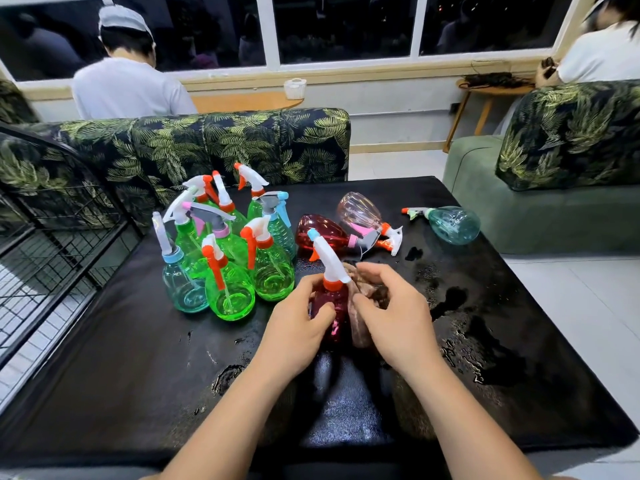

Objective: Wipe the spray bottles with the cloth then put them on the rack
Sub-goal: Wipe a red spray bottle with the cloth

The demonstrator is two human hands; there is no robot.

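Observation:
My left hand (298, 320) grips a dark red spray bottle (332, 306) with a white and orange trigger head, held upright over the black table (138, 358). My right hand (391, 313) holds a brownish cloth (363, 299) pressed against the bottle's right side. Several green and blue spray bottles (228, 251) stand upright in a cluster at the table's left. Lying on their sides further back are a red bottle (322, 233), a clear pink bottle (360, 209) and a teal bottle (453, 223). A black wire rack (52, 237) stands left of the table.
The table's right half is wet with puddles (460, 323). A leaf-patterned sofa (214, 140) backs the table, and a green sofa (519, 188) stands at the right. One person sits behind the sofa at left, another at the far right.

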